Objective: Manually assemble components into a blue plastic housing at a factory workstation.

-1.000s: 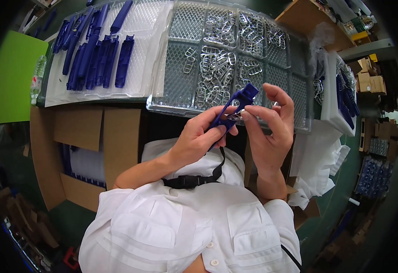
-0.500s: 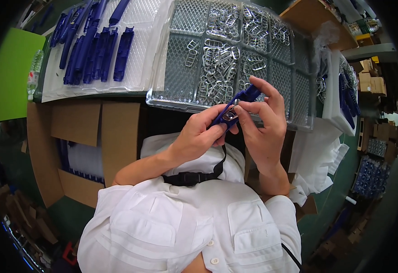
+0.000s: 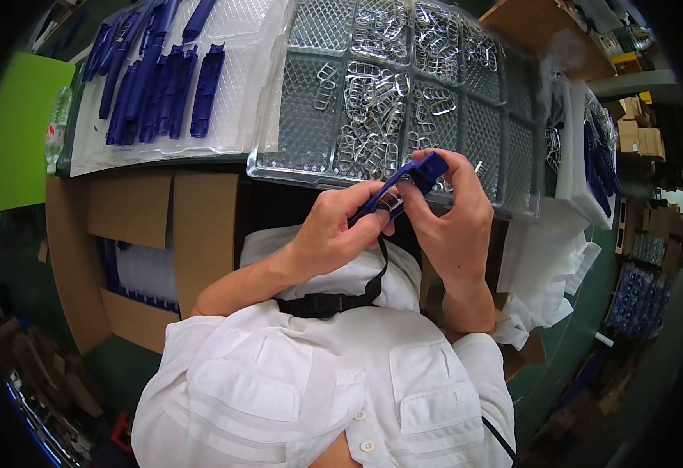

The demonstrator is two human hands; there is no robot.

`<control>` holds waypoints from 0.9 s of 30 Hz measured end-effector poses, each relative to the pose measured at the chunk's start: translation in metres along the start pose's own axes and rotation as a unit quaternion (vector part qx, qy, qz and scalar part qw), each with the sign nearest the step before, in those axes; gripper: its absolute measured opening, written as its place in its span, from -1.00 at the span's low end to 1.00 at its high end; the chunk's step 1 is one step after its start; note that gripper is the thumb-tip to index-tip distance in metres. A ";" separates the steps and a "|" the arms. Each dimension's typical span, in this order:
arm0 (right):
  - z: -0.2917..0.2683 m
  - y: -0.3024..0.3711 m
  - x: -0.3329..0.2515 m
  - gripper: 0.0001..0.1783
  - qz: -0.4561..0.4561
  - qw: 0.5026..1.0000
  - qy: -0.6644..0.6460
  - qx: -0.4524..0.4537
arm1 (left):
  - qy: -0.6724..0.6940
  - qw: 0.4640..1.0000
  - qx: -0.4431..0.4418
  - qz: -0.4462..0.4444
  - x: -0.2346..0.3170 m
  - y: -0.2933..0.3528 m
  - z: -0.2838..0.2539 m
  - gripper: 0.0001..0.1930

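Between my two hands is a long blue plastic housing (image 3: 432, 167), tilted up toward the right, with a shiny metal clip (image 3: 390, 202) seated in its hollow. My left hand (image 3: 340, 224) pinches its lower left end between thumb and fingers. Around the upper right end my right hand (image 3: 454, 210) is closed, the thumb pressing into the hollow and the fingers behind. What lies under that thumb is hidden. Just beyond my hands stands a clear divided tray (image 3: 302, 148) with loose metal clips (image 3: 372, 109) in several of its compartments.
On the left, a white-lined tray (image 3: 236, 93) carries several blue housings (image 3: 207, 90). A cardboard box (image 3: 134, 207) stands open below it. A plastic bottle (image 3: 58, 129) is beside a green panel (image 3: 17, 132). To the right are a white foam tray (image 3: 575, 168) and white wrapping sheets (image 3: 544, 273).
My right hand's fingers have folded in around the housing's upper end, and its thumb has moved down into the hollow. My left hand keeps its hold, hardly shifted.
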State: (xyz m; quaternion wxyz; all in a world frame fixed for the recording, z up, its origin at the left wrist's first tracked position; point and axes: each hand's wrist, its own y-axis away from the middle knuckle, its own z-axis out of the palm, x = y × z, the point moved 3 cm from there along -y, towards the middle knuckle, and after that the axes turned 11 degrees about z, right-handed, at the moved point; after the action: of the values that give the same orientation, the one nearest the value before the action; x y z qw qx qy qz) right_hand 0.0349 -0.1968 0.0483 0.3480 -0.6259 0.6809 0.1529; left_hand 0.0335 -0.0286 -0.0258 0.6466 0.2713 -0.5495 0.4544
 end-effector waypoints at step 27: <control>0.006 0.020 -0.003 -0.64 -0.099 0.991 0.056 0.075 | 0.106 0.988 0.017 -0.107 -0.007 -0.011 -0.003 -0.77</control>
State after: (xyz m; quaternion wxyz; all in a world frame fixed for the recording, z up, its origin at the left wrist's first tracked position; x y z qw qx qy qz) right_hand 0.0177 -0.1868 0.0417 0.3688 -0.6700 0.6435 0.0312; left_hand 0.0448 -0.0332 -0.0318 0.7413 0.2898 -0.4380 0.4180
